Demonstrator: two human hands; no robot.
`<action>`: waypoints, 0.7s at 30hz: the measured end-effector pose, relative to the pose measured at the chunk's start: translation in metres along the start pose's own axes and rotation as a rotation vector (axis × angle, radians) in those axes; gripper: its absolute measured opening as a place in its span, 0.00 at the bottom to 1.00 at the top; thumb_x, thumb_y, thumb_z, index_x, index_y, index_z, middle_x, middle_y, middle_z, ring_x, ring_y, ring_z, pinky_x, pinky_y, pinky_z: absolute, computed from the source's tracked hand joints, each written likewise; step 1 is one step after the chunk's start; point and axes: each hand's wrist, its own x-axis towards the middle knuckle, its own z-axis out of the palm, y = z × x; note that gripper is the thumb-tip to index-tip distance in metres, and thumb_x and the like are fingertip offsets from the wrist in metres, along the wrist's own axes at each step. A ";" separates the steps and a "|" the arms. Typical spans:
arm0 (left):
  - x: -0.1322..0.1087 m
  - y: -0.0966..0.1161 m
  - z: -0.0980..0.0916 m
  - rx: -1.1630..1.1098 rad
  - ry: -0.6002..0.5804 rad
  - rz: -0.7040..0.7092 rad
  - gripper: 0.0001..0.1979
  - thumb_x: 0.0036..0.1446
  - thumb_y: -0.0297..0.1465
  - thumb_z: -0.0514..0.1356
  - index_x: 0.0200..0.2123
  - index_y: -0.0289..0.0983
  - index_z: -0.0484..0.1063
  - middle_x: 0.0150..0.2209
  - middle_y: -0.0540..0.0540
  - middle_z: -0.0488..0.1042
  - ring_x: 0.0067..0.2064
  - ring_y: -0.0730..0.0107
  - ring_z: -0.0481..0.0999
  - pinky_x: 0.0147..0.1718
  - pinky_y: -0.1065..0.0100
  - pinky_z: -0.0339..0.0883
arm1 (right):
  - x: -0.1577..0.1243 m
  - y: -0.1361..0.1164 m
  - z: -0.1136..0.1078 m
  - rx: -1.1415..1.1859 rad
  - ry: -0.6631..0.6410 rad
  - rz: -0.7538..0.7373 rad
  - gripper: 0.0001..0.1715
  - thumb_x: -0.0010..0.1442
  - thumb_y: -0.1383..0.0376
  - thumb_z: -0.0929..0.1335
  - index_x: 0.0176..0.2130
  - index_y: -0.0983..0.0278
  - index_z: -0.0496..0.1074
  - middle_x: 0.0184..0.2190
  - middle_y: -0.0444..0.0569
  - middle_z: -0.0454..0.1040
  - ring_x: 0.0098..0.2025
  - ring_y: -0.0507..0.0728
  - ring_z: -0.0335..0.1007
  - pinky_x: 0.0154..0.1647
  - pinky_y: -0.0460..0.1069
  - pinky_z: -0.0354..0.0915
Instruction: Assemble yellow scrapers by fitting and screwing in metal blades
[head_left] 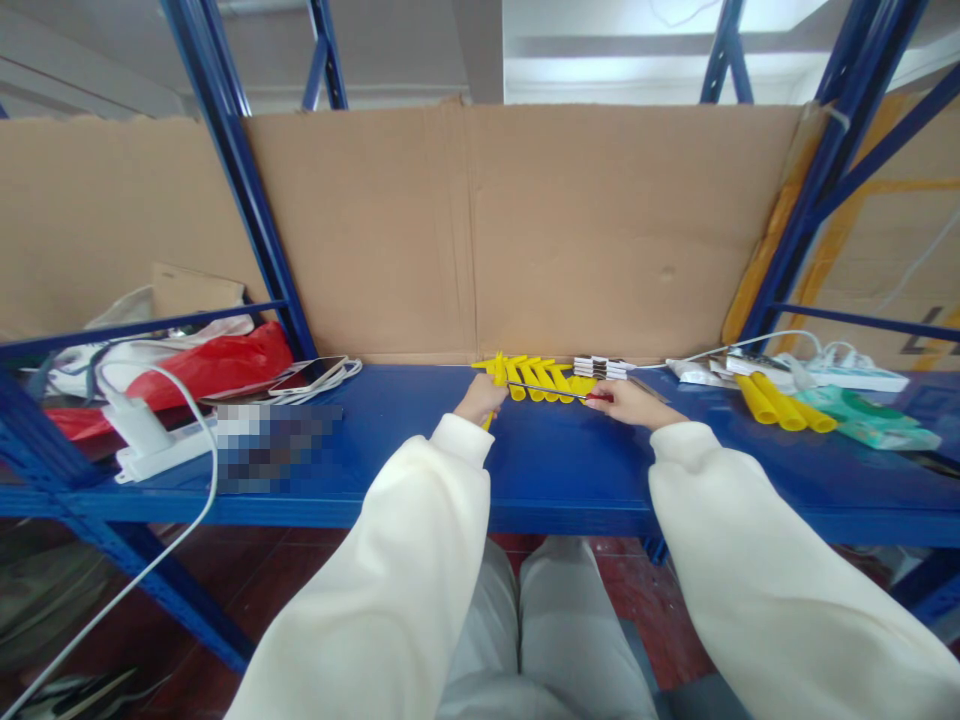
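Observation:
My left hand (478, 402) is closed around a yellow plastic part (499, 370), which sticks up above the fingers. In my right hand (628, 404) is a screwdriver (559, 391) with a red handle and a long thin metal shaft. The shaft points left, and its tip is at or close to the yellow part; whether they touch is too small to tell. Just behind the shaft, several yellow tube-like pieces (558, 382) lie slanted in a row on the blue shelf (570, 460). A stack of small white pieces with dark marks (600, 368) sits behind my right hand.
On the right lie yellow tubes (781, 403), a green plastic packet (874, 418) and a white power strip (855, 378). To the left are a red bag (217, 365), a coiled white cable (330, 378) and another power strip (161, 450). A cardboard panel (600, 230) stands behind.

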 end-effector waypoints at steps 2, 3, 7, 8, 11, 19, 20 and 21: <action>0.000 0.000 0.000 0.004 0.003 -0.006 0.10 0.57 0.18 0.59 0.26 0.33 0.69 0.13 0.56 0.59 0.16 0.77 0.61 0.18 0.74 0.53 | 0.000 -0.001 0.000 0.016 -0.010 0.003 0.11 0.59 0.59 0.64 0.27 0.61 0.67 0.26 0.49 0.75 0.30 0.57 0.69 0.34 0.50 0.63; 0.001 0.000 0.000 0.007 0.003 -0.009 0.10 0.57 0.18 0.59 0.25 0.34 0.68 0.13 0.57 0.59 0.16 0.77 0.61 0.19 0.74 0.54 | 0.000 -0.001 0.000 0.023 -0.011 0.001 0.11 0.59 0.59 0.64 0.27 0.61 0.66 0.26 0.49 0.75 0.30 0.57 0.69 0.34 0.50 0.62; 0.000 0.000 -0.001 0.009 0.001 -0.011 0.09 0.56 0.17 0.59 0.26 0.34 0.68 0.14 0.57 0.59 0.16 0.77 0.61 0.19 0.74 0.54 | 0.003 0.002 0.004 0.048 0.031 -0.005 0.10 0.57 0.59 0.67 0.28 0.61 0.65 0.29 0.49 0.75 0.31 0.56 0.69 0.34 0.49 0.62; -0.001 0.001 -0.001 0.007 -0.001 -0.009 0.09 0.56 0.17 0.59 0.26 0.34 0.68 0.14 0.57 0.59 0.16 0.77 0.61 0.19 0.74 0.54 | 0.004 0.003 0.005 0.051 0.042 -0.002 0.10 0.55 0.59 0.68 0.29 0.60 0.64 0.29 0.48 0.75 0.31 0.56 0.69 0.33 0.49 0.62; -0.003 0.001 0.000 0.004 -0.017 0.004 0.09 0.56 0.17 0.58 0.26 0.33 0.68 0.14 0.57 0.59 0.16 0.78 0.60 0.18 0.75 0.52 | 0.006 0.006 0.008 0.038 0.060 0.034 0.14 0.50 0.60 0.72 0.28 0.60 0.62 0.28 0.47 0.75 0.30 0.55 0.68 0.32 0.48 0.61; -0.004 0.003 0.000 0.011 -0.034 -0.010 0.06 0.56 0.18 0.58 0.30 0.32 0.71 0.15 0.57 0.59 0.16 0.79 0.59 0.17 0.76 0.52 | 0.009 0.014 0.012 0.035 0.091 0.027 0.14 0.50 0.60 0.71 0.28 0.60 0.62 0.26 0.45 0.74 0.28 0.54 0.66 0.29 0.48 0.58; -0.004 0.002 0.001 0.009 -0.035 -0.008 0.06 0.56 0.18 0.58 0.30 0.32 0.71 0.15 0.57 0.59 0.16 0.79 0.59 0.17 0.76 0.52 | 0.009 0.015 0.012 0.035 0.096 0.016 0.13 0.50 0.59 0.71 0.28 0.60 0.62 0.26 0.45 0.74 0.28 0.54 0.66 0.29 0.48 0.58; -0.003 0.002 0.001 0.008 -0.035 -0.007 0.06 0.56 0.18 0.58 0.31 0.32 0.71 0.15 0.57 0.59 0.16 0.79 0.59 0.17 0.76 0.51 | 0.009 0.016 0.012 0.035 0.101 0.005 0.13 0.50 0.58 0.71 0.28 0.60 0.63 0.26 0.45 0.74 0.28 0.54 0.66 0.29 0.47 0.58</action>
